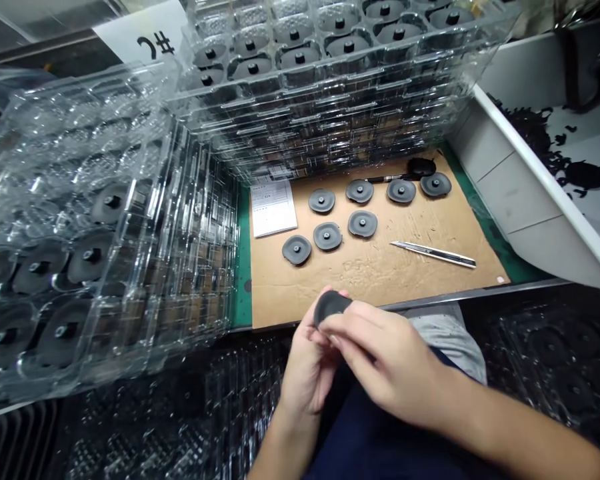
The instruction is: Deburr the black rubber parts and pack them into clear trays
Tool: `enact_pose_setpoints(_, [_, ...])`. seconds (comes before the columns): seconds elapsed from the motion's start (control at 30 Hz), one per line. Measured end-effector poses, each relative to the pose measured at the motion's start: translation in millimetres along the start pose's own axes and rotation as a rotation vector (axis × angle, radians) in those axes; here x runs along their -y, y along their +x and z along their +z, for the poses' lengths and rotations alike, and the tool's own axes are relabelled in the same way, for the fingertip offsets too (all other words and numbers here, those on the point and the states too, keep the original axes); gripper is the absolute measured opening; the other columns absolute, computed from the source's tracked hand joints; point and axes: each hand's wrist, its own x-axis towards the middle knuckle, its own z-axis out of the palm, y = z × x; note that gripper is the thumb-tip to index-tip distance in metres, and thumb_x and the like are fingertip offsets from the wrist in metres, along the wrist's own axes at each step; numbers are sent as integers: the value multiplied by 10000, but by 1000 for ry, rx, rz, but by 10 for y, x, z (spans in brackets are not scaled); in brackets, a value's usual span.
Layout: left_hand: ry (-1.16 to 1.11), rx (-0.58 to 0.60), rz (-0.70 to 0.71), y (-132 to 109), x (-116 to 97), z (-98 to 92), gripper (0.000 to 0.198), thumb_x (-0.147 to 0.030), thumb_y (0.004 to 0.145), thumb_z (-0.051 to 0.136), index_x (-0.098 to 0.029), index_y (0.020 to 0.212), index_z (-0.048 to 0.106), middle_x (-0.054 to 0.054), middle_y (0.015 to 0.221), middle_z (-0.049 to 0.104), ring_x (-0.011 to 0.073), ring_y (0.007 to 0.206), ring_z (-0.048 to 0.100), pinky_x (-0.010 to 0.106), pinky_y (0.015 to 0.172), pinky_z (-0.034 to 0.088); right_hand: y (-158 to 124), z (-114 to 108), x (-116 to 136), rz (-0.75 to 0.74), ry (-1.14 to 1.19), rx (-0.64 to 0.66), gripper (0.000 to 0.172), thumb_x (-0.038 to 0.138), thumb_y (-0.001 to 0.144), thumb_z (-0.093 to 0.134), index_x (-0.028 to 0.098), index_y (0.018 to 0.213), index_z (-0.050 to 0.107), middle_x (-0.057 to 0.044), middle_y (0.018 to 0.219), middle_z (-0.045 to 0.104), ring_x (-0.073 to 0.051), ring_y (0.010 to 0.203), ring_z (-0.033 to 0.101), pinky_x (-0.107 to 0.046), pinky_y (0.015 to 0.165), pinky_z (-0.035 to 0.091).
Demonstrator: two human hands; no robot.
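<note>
A black rubber disc (331, 308) is held between both hands, just above the front edge of a cardboard sheet (375, 283). The grip of the right hand (390, 360) is pressed together and pinches the disc from the front, and the left hand (310, 363) holds it from behind with bent fingers. On the cardboard, seven similar discs (363, 223) lie flat, near a utility knife (433, 254), a printed paper (273, 209) and a pen (387, 178). Stacked clear plastic trays (320, 87) with more discs stand behind and on the left. A white bin (530, 180) with black scraps (585, 175) is on the right.
</note>
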Motion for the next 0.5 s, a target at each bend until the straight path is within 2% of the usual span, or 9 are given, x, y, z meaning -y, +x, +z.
enact_pose_setpoints(0.07, [23, -20, 40, 4, 5, 15, 604, -295, 690, 763, -257, 1251, 543, 70, 1266, 594, 231, 1119, 576, 265, 896, 494, 41, 5, -27, 55, 23, 115, 193, 95, 870, 477, 170, 911, 649, -24, 854, 643, -122, 780, 585, -247, 727, 484])
enact_pose_setpoints(0.1, [31, -15, 56, 3, 1, 33, 596, -286, 689, 765, -257, 1244, 550, 64, 1228, 620, 220, 1092, 593, 255, 879, 501, 64, 2, -45, 49, 12, 87, 188, 97, 870, 479, 164, 909, 651, -26, 852, 644, -123, 785, 584, -249, 731, 482])
enact_pose_setpoints(0.2, [39, 28, 56, -18, -32, 85, 500, -261, 726, 737, -256, 1203, 588, 42, 1113, 680, 174, 1030, 626, 227, 892, 488, 54, -11, -78, -93, -22, -127, 212, 117, 884, 467, 123, 1020, 629, -67, 898, 654, -151, 835, 584, -293, 780, 481])
enact_pose_setpoints(0.23, [37, 51, 45, -30, -48, 92, 502, -266, 703, 756, -256, 1182, 605, 41, 1110, 684, 173, 1032, 626, 228, 903, 483, 14, -27, -83, -142, 0, -136, 224, 119, 886, 469, 119, 1054, 617, -73, 919, 657, -154, 851, 585, -297, 795, 481])
enact_pose_setpoints(0.3, [26, 89, 20, -57, -74, 87, 573, -285, 605, 817, -259, 1146, 631, 45, 1139, 677, 191, 1042, 626, 245, 916, 484, -104, -89, -91, -167, 54, -26, 215, 114, 883, 486, 140, 1052, 617, -55, 926, 659, -134, 840, 587, -262, 777, 481])
enact_pose_setpoints(0.37, [6, 105, -2, -78, -82, 78, 659, -305, 507, 857, -250, 1128, 643, 55, 1155, 671, 205, 1036, 629, 250, 908, 490, -211, -176, -97, -61, 24, 68, 199, 108, 877, 499, 162, 1020, 627, -27, 857, 645, -109, 764, 575, -223, 695, 468])
enact_pose_setpoints(0.43, [-19, 97, -19, -90, -71, 82, 676, -321, 480, 866, -240, 1116, 652, 51, 1134, 677, 189, 1008, 637, 218, 880, 492, -243, -247, -99, 27, -129, 15, 202, 98, 874, 494, 160, 1006, 633, -24, 805, 629, -111, 711, 546, -239, 651, 436])
enact_pose_setpoints(0.5, [-36, 79, -53, -98, -58, 99, 648, -343, 513, 856, -231, 1118, 651, 42, 1101, 680, 185, 998, 634, 215, 871, 488, -185, -278, -109, -59, -288, -107, 200, 110, 877, 490, 162, 1002, 638, -36, 817, 643, -133, 712, 517, -285, 663, 400])
